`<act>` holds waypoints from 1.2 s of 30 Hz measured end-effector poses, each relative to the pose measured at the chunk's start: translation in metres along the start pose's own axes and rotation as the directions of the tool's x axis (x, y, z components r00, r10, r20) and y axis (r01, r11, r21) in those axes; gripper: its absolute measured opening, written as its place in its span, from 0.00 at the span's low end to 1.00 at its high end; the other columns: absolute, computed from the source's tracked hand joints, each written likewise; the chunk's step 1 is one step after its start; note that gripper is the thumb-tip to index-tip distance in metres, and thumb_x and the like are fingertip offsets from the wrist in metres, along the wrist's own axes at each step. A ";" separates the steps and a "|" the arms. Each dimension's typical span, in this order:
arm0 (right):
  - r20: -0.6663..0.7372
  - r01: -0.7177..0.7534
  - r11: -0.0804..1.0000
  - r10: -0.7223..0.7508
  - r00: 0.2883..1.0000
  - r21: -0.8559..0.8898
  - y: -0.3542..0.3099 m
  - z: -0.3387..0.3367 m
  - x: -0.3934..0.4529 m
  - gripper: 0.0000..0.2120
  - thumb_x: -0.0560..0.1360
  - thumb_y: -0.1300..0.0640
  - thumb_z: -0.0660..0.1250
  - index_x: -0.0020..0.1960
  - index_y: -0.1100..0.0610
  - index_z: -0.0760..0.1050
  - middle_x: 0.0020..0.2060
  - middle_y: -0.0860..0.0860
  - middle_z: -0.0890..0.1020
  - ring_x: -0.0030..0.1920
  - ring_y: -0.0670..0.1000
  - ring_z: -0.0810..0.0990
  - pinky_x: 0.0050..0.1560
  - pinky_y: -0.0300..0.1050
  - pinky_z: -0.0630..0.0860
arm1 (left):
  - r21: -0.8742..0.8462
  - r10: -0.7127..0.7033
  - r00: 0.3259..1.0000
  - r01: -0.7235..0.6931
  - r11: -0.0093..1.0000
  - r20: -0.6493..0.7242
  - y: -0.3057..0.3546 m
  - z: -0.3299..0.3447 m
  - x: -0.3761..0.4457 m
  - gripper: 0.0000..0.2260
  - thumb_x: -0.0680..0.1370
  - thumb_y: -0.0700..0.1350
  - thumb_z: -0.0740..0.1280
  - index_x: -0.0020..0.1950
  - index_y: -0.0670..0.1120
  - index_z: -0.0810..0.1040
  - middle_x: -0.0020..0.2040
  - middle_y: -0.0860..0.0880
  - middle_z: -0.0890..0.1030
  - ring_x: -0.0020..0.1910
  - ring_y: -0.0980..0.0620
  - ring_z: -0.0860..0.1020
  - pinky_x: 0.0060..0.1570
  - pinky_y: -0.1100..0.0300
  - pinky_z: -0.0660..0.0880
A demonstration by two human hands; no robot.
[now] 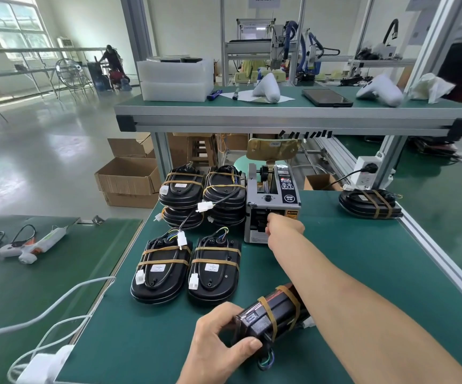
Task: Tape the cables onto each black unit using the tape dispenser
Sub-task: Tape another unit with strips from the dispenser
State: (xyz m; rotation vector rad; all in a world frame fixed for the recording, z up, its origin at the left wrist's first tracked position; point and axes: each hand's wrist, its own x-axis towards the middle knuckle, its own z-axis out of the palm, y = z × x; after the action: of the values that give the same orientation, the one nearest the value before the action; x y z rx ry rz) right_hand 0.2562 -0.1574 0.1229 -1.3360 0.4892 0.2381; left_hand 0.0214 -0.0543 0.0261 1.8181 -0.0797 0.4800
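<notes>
The desk (335,273) had a green mat top with a metal edge rail along its right side. On it lay two taped black units (161,273) (214,268) side by side near the middle, two stacks of units (181,194) (225,194) behind them, and the grey tape dispenser (272,200) just right of those stacks. Another taped unit (369,203) sat well apart at the far right edge, beside a white power strip (367,171) fixed to the frame post.
</notes>
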 end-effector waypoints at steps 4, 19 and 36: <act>-0.043 -0.067 0.997 0.066 0.997 -0.026 -0.007 -0.001 -0.018 0.10 0.76 0.67 0.72 0.55 0.62 0.76 0.43 0.57 0.81 0.33 0.50 0.76 0.32 0.39 0.74 | 0.013 -0.006 1.000 0.006 1.000 0.015 0.000 0.000 0.000 0.21 0.72 0.70 0.76 0.49 0.54 0.85 0.42 0.53 0.83 0.41 0.51 0.82 0.43 0.60 0.75; 0.465 0.688 0.572 -0.509 0.725 -0.447 0.066 -0.124 -0.167 0.06 0.74 0.52 0.74 0.43 0.41 0.83 0.63 0.28 0.76 0.74 0.29 0.59 0.66 0.30 0.59 | 0.006 -0.036 0.999 0.036 0.999 0.020 -0.003 0.002 -0.003 0.25 0.72 0.71 0.76 0.48 0.49 0.84 0.41 0.52 0.82 0.41 0.50 0.80 0.41 0.55 0.74; 0.496 0.641 0.586 -0.414 0.763 -0.497 0.082 -0.121 -0.168 0.04 0.75 0.49 0.74 0.42 0.43 0.84 0.74 0.30 0.67 0.78 0.30 0.45 0.77 0.47 0.50 | -0.014 -0.029 0.999 0.029 0.999 0.014 -0.003 0.003 -0.005 0.27 0.73 0.70 0.76 0.50 0.45 0.85 0.43 0.49 0.83 0.42 0.47 0.81 0.43 0.49 0.78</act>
State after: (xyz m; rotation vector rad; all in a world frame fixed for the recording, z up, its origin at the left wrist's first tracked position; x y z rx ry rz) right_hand 0.0481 -0.2369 0.1119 -2.0169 -0.3608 0.1129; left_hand 0.0185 -0.0573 0.0210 1.8061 -0.0666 0.4451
